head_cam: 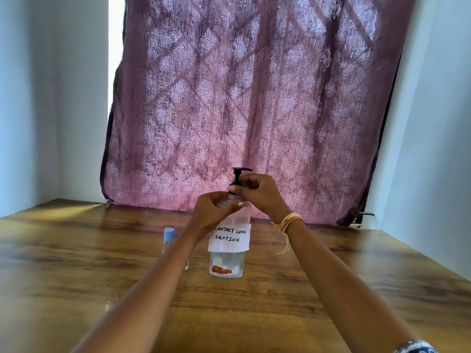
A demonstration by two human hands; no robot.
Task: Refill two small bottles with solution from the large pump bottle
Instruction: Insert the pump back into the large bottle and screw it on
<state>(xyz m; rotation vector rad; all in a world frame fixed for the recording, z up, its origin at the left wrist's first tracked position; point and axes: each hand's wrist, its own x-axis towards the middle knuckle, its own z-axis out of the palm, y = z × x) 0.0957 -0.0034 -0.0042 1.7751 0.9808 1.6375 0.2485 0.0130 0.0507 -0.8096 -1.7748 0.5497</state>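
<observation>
A large clear pump bottle (227,261) with a white label reading "contact lens solution" stands upright in the middle of the wooden table (331,289). Its black pump head (239,172) sticks up above my hands. My left hand (216,210) wraps around the bottle's shoulder. My right hand (257,191) grips the black pump collar at the neck. A small clear bottle with a light blue cap (168,236) stands to the left, partly hidden behind my left forearm. A second small bottle (187,266) is mostly hidden by that arm.
A purple patterned curtain (254,110) hangs behind the table's far edge. White walls close in on both sides. A thread bracelet (288,221) is on my right wrist.
</observation>
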